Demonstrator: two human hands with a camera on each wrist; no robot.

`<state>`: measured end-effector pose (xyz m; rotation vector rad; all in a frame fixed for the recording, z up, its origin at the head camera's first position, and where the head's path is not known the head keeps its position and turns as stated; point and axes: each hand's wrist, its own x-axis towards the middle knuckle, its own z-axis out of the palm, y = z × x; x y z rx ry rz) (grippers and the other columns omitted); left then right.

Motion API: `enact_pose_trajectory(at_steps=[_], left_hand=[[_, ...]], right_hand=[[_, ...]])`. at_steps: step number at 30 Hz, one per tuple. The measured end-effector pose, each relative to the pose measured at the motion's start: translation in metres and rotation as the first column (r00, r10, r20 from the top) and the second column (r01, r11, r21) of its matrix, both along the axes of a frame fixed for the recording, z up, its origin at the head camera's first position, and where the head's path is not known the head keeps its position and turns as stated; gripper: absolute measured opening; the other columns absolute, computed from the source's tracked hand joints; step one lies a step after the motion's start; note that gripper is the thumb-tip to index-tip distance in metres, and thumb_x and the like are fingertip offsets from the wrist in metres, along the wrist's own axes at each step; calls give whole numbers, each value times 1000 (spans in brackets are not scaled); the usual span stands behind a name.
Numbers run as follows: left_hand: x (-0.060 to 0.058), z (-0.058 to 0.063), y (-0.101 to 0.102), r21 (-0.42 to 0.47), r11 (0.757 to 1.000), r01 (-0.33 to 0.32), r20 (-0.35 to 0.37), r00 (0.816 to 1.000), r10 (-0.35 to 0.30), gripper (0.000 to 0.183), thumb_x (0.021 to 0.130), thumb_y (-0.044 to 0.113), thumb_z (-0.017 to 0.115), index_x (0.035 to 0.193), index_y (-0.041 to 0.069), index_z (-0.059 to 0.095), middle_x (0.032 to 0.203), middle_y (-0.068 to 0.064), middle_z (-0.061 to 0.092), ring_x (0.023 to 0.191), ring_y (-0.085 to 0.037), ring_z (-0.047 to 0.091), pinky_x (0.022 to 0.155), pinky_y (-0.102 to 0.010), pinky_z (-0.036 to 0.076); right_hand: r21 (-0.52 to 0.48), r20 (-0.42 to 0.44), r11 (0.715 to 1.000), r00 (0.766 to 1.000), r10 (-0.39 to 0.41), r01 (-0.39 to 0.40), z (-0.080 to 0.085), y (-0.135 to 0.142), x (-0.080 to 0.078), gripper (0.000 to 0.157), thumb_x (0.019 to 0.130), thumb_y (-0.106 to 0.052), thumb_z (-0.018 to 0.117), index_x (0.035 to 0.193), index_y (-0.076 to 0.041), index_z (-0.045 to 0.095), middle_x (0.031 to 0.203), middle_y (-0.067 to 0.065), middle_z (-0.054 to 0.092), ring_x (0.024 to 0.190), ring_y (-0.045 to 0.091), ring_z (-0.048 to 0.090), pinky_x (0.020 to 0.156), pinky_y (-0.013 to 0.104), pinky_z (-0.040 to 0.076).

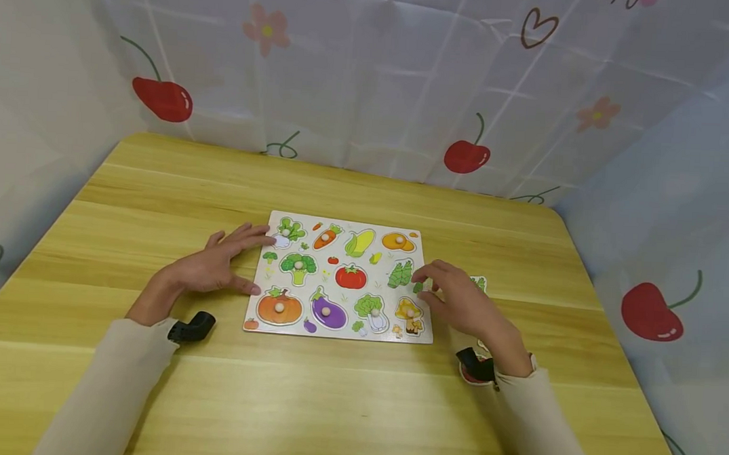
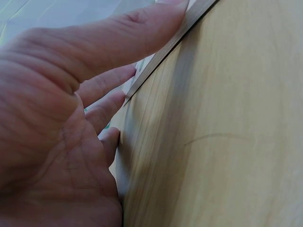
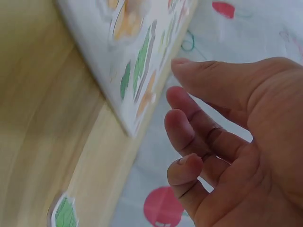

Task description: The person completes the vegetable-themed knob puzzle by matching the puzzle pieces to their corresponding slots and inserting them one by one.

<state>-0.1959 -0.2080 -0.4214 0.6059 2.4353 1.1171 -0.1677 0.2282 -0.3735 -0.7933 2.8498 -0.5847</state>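
Note:
A white wooden knob puzzle board (image 1: 335, 331) with vegetable pictures lies flat on the table. My left hand (image 1: 213, 265) rests at its left edge, fingers spread over the upper left corner and thumb (image 2: 142, 35) on the rim lower down. Over the board's right edge hovers my right hand (image 1: 459, 299), fingers loosely bent and nothing between thumb and fingertips (image 3: 177, 127). It is nearest the green shoots picture (image 1: 401, 274), which shows no knob, like the tomato (image 1: 351, 277) and corn (image 1: 360, 242). The pumpkin (image 1: 279, 308) and eggplant (image 1: 327, 312) carry round knobs.
To the right of the board lie loose pieces, partly hidden by my right hand and wrist: a green leafy piece (image 3: 65, 213) and a red one (image 1: 469, 376). A cherry-print curtain (image 1: 358, 85) hangs behind the wooden table (image 1: 308, 408).

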Motion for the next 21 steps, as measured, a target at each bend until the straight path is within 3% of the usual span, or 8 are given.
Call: enact_pose_trajectory(at_steps=[6,21], left_hand=[[0,1,1,2,1000,-3,10,1000,3,90,79,31,85,153,11,38,168,-14,12,155,-40,-9,116,-65,-15],[-1,-1,-1,-4,1000,-5,-3,1000,5,90,79,30,85,154,12,38,168,-13,13,155,-39,-8,117,-65,-13]], right_hand=[[-20,15,996,996,-84,84,-2,33,-7,23,92,-6,70,114,-6,67,112,9,67,88,21,56,76,37,49],[-50,-23,992,993,-116,115,-18,93,-22,17,89,6,67,104,-3,68,106,17,66,82,28,63,69,37,48]])
